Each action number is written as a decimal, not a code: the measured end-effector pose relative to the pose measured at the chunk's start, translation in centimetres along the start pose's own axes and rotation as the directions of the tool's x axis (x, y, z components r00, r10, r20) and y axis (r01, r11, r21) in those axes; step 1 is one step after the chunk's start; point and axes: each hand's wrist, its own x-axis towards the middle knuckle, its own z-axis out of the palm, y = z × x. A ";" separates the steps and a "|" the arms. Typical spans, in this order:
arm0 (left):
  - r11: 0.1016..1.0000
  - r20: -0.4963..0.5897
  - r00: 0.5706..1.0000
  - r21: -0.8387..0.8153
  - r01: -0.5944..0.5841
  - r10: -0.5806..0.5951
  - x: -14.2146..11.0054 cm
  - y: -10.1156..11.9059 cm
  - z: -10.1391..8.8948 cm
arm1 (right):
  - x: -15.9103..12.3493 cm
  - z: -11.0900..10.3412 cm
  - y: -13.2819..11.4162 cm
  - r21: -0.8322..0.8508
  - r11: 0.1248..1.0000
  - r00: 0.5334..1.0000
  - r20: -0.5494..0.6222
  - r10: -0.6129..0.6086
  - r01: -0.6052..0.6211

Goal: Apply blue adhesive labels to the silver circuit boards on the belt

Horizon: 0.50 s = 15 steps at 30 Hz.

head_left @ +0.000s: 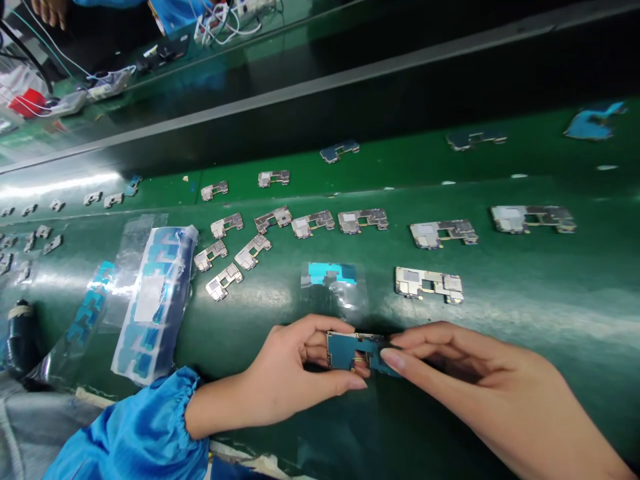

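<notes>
A small circuit board [344, 351] with a dark blue face is held up between both hands, just above the green work surface. My left hand [295, 367] is closed on its left end, fingers behind and thumb along the lower edge. The right end is pinched between thumb and fingers of my right hand [465, 373], which hide part of it. Beyond the hands lies a clear film [333, 300] carrying a bright blue sticker [331, 273]. Another circuit board [429, 285], silvery side up, lies flat to the right of that film.
Several more boards [363, 220] lie in loose rows across the green bench [280, 293]. A sheet of blue stickers [155, 307] is at left, near a dark bottle-like object [23, 340]. A raised dark ledge [300, 93] runs behind; beyond it are cables [230, 23] and another person's hand [53, 10].
</notes>
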 end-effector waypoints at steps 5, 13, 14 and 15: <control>1.000 0.011 1.000 -0.008 0.000 0.000 0.0 -0.3 0.0 | -0.1 -0.2 0.0 -0.017 0.997 0.997 0.020 0.079 -0.078; 1.000 0.001 1.000 0.004 0.008 -0.008 0.0 -0.4 0.0 | 0.0 0.2 -1.2 0.009 0.997 0.996 -0.032 0.080 -0.079; 1.000 -0.001 1.000 0.002 0.012 -0.012 0.0 -0.3 0.0 | 0.0 0.1 -1.0 -0.002 0.997 0.997 -0.016 0.073 -0.073; 1.000 -0.002 1.000 -0.001 0.015 -0.015 0.0 -0.3 0.1 | 0.0 -0.2 -0.8 -0.015 0.997 0.998 0.010 0.070 -0.070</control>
